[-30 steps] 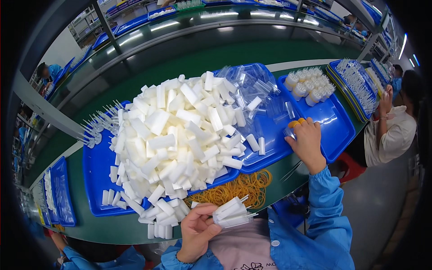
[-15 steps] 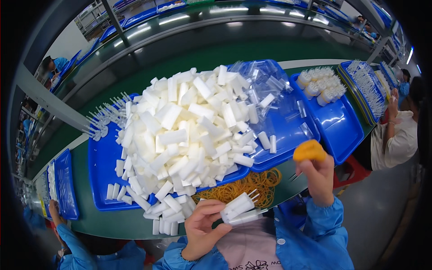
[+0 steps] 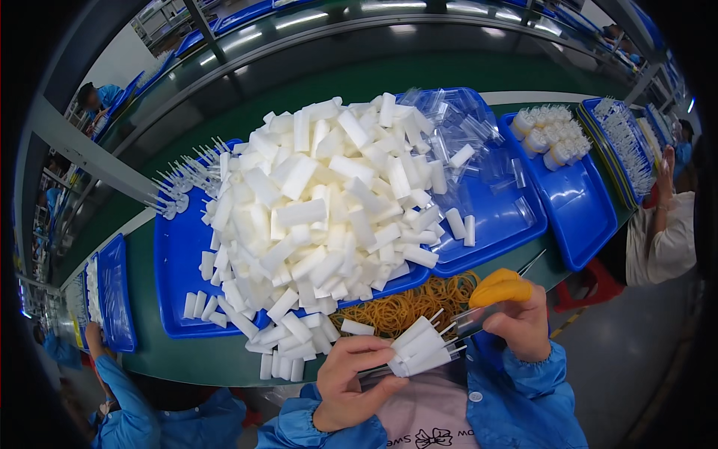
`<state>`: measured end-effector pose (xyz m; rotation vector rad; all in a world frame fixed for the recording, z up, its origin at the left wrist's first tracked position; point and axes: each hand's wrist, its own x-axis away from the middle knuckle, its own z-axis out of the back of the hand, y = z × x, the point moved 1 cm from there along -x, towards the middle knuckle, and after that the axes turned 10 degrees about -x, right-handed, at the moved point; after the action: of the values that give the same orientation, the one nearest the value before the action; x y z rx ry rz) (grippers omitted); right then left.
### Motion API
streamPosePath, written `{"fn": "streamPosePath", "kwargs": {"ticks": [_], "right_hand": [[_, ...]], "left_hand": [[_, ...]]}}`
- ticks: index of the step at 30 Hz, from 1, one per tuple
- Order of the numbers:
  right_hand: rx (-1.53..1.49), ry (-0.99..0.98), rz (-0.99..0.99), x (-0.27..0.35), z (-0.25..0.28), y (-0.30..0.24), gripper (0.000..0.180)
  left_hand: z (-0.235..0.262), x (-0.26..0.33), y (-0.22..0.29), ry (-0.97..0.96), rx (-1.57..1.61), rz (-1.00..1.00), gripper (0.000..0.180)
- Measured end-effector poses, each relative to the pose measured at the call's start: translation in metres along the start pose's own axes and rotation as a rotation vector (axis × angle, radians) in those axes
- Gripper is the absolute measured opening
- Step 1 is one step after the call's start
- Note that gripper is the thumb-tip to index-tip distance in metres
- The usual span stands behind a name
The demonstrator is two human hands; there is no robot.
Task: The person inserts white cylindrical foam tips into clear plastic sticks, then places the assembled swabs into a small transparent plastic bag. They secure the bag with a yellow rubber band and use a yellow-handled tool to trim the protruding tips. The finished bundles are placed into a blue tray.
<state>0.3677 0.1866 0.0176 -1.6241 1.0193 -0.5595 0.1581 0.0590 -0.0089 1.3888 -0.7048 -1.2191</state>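
Held between the thumb and fingers of my left hand (image 3: 351,382) is a small bundle of white foam cylinders (image 3: 419,346) with clear plastic parts around them. Thin white prongs stick out of its right end. My right hand (image 3: 520,322) is closed just right of the prongs, a yellow-orange covering (image 3: 501,288) over its fingers. A clear plastic piece (image 3: 468,320) shows at its fingertips; its full shape is hard to make out. Behind the bundle lie yellow-brown rubber bands (image 3: 404,305) in a loose heap.
A big heap of white foam cylinders (image 3: 321,202) fills a blue tray (image 3: 176,299). Clear tubes (image 3: 471,123) lie in another tray, and finished-looking bundles (image 3: 550,131) in a third. Thin metal tweezers (image 3: 532,262) show behind my right hand. Co-workers sit at both sides.
My right hand has come down and left toward the bundle. My left hand has tilted the bundle, and its prongs now fan out more. The whole view has shifted slightly.
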Motion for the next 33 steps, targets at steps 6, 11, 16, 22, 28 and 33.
{"fn": "streamPosePath", "kwargs": {"ticks": [6,11,16,22,28,33], "right_hand": [[0.003,-0.106,-0.079,-0.001,0.001,0.001,0.036],[0.112,-0.138,-0.100,-0.002,-0.002,-0.003,0.037],[0.059,-0.002,-0.108,-0.002,-0.010,-0.005,0.034],[0.214,-0.119,-0.057,0.002,-0.009,-0.008,0.033],[0.291,-0.074,0.152,0.001,-0.016,-0.004,0.028],[0.422,-0.017,0.217,-0.001,-0.011,0.002,0.028]], "left_hand": [[0.000,-0.001,0.003,-0.037,-0.092,-0.041,0.040],[0.002,-0.006,0.016,-0.192,-0.243,0.008,0.048],[-0.002,-0.010,0.017,-0.347,-0.228,-0.004,0.048],[0.000,-0.008,0.010,-0.374,-0.261,-0.130,0.045],[-0.005,-0.011,0.012,-0.156,-0.144,0.076,0.043],[-0.005,-0.005,-0.008,-0.098,0.034,0.134,0.046]]}}
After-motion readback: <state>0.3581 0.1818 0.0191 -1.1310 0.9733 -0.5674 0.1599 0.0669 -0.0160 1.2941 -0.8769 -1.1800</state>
